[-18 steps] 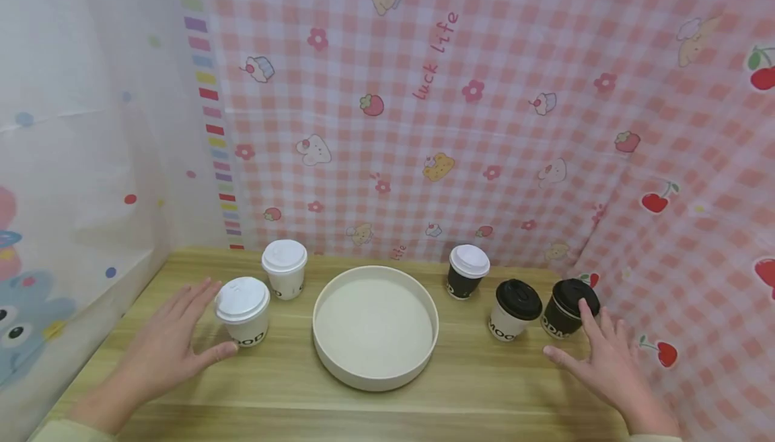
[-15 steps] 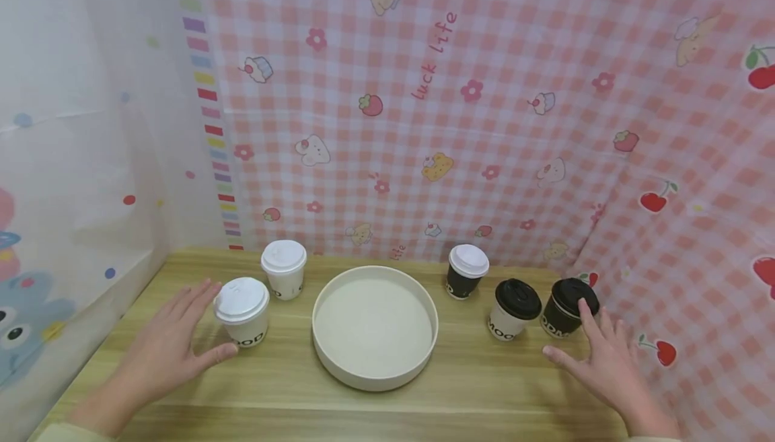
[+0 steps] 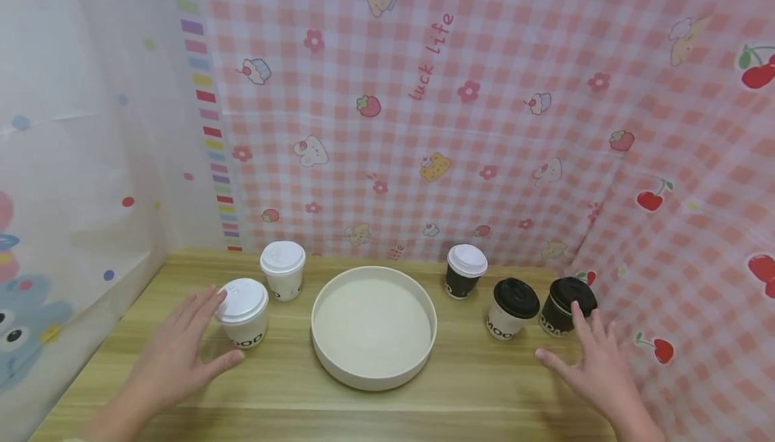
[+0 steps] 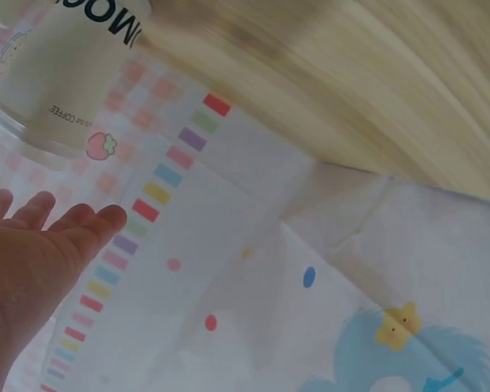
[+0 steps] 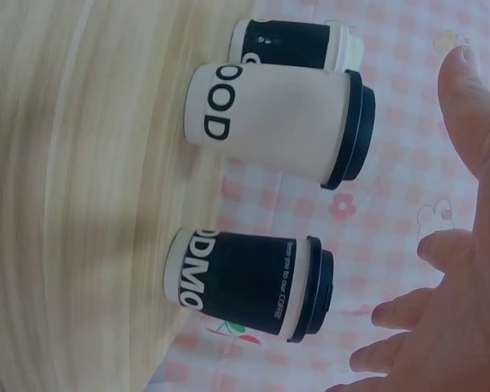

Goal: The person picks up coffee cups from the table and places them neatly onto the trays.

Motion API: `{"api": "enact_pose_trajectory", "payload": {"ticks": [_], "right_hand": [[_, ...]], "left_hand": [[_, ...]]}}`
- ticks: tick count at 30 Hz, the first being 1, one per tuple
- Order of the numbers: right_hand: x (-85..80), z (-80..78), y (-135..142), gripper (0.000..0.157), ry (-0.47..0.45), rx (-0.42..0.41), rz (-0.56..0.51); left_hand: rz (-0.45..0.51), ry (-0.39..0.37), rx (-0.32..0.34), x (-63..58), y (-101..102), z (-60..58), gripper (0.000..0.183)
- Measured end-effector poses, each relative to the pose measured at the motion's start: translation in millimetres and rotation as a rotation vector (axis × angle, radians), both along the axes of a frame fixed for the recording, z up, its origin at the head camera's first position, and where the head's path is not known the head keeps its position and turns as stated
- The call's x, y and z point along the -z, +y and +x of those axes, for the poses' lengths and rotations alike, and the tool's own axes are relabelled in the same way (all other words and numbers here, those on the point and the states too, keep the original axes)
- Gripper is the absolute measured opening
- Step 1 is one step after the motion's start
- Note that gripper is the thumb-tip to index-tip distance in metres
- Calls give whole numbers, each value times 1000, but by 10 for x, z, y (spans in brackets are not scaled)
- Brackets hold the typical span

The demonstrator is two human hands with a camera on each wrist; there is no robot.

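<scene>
In the head view my left hand (image 3: 175, 354) is spread beside a white paper coffee cup with a white lid (image 3: 243, 314), its fingertips overlapping the lid's left edge. The left wrist view shows that cup (image 4: 73, 73) beyond the fingers, with a gap between. On the other side my right hand (image 3: 599, 368) reaches out with fingers apart, the index fingertip overlapping a black cup with a black lid (image 3: 560, 314). Seen from the right wrist, that black cup (image 5: 245, 282) stands apart from the fingers. Just left of it is a white cup with a black lid (image 3: 508, 314). Neither hand holds anything.
A round cream tray (image 3: 375, 381) lies mid-table between the hands. Behind the left cup stands another white-lidded white cup (image 3: 283, 274); a black cup with a white lid (image 3: 465, 274) is at the back right. Patterned cloth (image 3: 399, 132) walls the wooden table (image 3: 339, 422).
The left hand has shifted slightly right and down, its thumb lower beside the cup. My right hand has moved a little left. The whole head view drifts slightly; the cups and tray keep their places.
</scene>
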State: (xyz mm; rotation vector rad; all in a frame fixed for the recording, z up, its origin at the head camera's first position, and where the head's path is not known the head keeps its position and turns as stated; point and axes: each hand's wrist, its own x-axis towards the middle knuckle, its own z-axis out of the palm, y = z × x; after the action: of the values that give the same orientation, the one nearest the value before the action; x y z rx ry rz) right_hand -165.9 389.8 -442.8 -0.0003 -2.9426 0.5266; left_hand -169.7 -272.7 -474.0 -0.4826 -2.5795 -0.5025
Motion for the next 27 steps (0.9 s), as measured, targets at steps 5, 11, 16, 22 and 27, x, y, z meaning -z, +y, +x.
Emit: {"api": "enact_pose_trajectory", "payload": {"ticks": [5,11,16,22,27], "right_hand": [[5,16,-73,119,-8,-8,-28],[-9,16,-153,119,-8,-19,-63],[-10,17,-237,118,0,-12,-76],[40,52,-334,118,24,-11,-125],[73,79,-416,118,73,-35,-125]], "left_hand": [[18,11,-4,38,53,25,109],[52,-14,-26,68,103,66,109],[100,-4,-32,107,157,85,108],[149,-11,-47,143,221,108,110],[175,-23,-62,171,249,168,111]]}}
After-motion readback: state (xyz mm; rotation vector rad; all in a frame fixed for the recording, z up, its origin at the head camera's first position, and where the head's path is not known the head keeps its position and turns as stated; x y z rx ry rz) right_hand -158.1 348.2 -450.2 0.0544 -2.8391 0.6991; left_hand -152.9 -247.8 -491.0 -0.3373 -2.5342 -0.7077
